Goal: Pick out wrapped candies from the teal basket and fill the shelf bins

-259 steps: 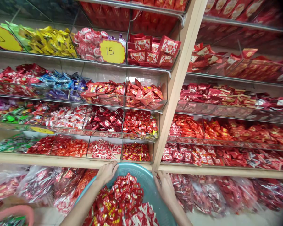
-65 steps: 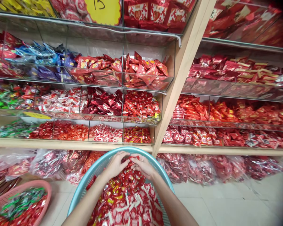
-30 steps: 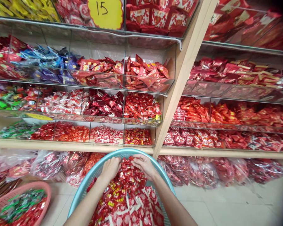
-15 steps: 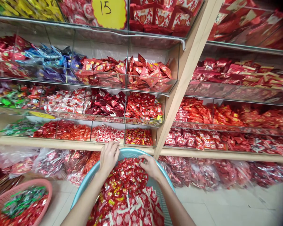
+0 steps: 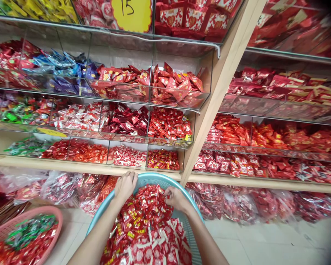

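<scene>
Head view: the left hand (image 5: 125,186) is at the blue basket's (image 5: 154,176) far left rim, fingers loosely bent, a grip impossible to tell; inside its right side, the right hand (image 5: 176,198) curls its fingers against red sweets (image 5: 149,202), any hold unclear; red-and-white sweets (image 5: 151,250) fill its near part; left of it, a pink basket (image 5: 59,221) holds green sweets (image 5: 30,232).

teal basket (image 5: 154,176): plastic | red wrappers (image 5: 151,202): glossy | shelf post (image 5: 220,92): matt wood
</scene>
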{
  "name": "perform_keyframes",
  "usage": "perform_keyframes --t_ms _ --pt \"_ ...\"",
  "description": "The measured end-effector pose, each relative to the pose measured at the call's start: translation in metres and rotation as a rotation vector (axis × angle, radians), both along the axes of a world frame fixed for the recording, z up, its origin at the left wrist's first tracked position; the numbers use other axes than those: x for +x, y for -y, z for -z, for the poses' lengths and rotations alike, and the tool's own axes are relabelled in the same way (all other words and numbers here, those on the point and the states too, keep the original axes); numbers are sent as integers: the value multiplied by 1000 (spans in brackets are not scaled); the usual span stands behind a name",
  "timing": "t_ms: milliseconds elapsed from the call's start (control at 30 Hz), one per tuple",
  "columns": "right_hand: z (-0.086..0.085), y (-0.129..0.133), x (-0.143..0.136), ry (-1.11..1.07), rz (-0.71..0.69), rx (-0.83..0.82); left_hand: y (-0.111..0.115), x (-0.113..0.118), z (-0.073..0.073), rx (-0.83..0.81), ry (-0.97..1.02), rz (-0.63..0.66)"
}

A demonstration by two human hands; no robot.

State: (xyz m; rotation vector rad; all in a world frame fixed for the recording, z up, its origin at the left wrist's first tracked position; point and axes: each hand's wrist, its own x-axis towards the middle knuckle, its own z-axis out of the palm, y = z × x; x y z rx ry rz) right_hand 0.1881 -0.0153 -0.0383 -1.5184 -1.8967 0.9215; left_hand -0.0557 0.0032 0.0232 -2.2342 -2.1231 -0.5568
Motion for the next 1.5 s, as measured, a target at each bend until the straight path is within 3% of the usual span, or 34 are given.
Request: perform_keyframes --t_ms 233,400,633,733,800,867,1100,1200,1300,1500 --pt "-11 11 -4 230 82 84 0 0 1 5 -10 3" --pt "-19 14 -10 300 36 92 0 0 2 1 -23 3" --pt "-10 14 -18 305 24 145 1 0 0 -38 -24 -7" --pt "-17 16 -19 378 60 171 2 -2 0 -91 -15 -31" --pt "-33 17 -20 408 76 210 2 -3 0 -124 -4 -50" --pt "-60 16 -20 388 65 282 2 -5 0 -141 4 -58" --pt "-203 -19 -16 335 -10 626 0 -7 2 -133 -4 -49" --pt "-249 -46 -21 440 17 708 0 -7 4 -107 -13 -44" --pt "-270 -74 -32 604 12 664 1 -6 5 -100 -11 -43" --pt "-275 -110 -52 813 31 551 0 -6 7 -107 -18 -42"
